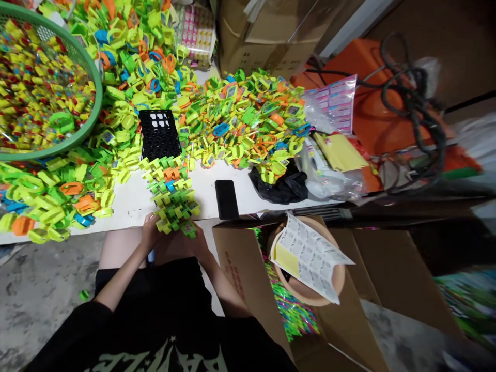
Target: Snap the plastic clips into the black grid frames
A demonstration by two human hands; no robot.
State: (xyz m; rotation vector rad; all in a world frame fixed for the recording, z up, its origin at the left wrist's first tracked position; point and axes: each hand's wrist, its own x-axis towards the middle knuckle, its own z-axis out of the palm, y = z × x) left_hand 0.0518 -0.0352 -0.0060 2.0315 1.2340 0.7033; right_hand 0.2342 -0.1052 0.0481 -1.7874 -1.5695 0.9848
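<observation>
At the table's front edge, a black grid rack (160, 142) carries rows of small green, yellow, orange and blue plastic pieces (172, 194) on its near part. Its far part is bare, with white showing through several openings. My left hand (149, 231) is closed at the near left corner of the rows, its fingertips partly hidden by the pieces. On the near right corner, a green toy watch (188, 229) with a square picture face sits at the fingers of my right hand (199, 242). Those fingers are curled and partly hidden.
Heaped toy watches (248, 116) cover the back of the white table (129, 199). A green basket (98, 85) of small yellow-red pieces stands left. A black phone (227, 200) lies right of the rack, near a black bag (277, 188). Below right, an open carton (240, 268) and round tub (341, 281) stand.
</observation>
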